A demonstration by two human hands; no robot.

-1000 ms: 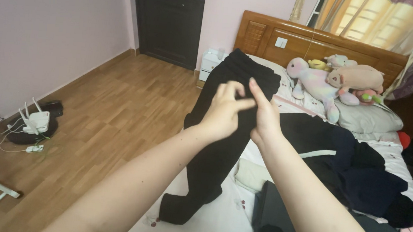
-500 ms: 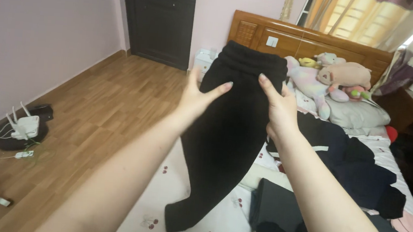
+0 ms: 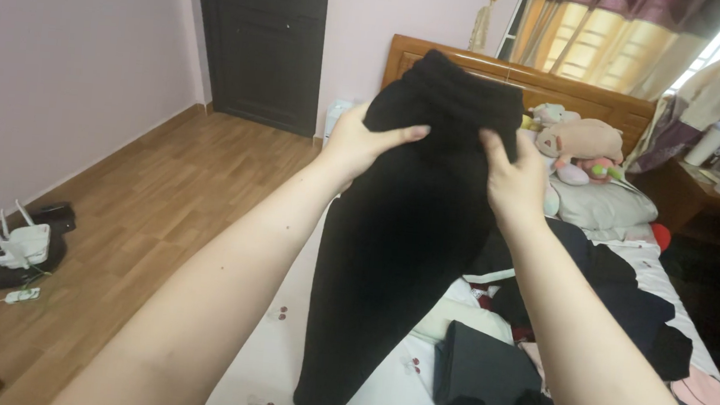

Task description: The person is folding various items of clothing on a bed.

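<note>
Both hands, left hand (image 3: 363, 142) and right hand (image 3: 514, 174), pinch the black trousers (image 3: 410, 224) closed at the waistband, likely the firmest hold; soft, limp, light-looking fabric hangs over the bed (image 3: 277, 352).

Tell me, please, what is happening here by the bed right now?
A person is holding up a pair of black fabric trousers above a bed with a white patterned sheet. The left hand and the right hand each grip the trousers near the waistband, so the legs hang down together towards the sheet. Other dark clothes lie heaped on the bed, and soft toys sit by the wooden headboard.
</note>
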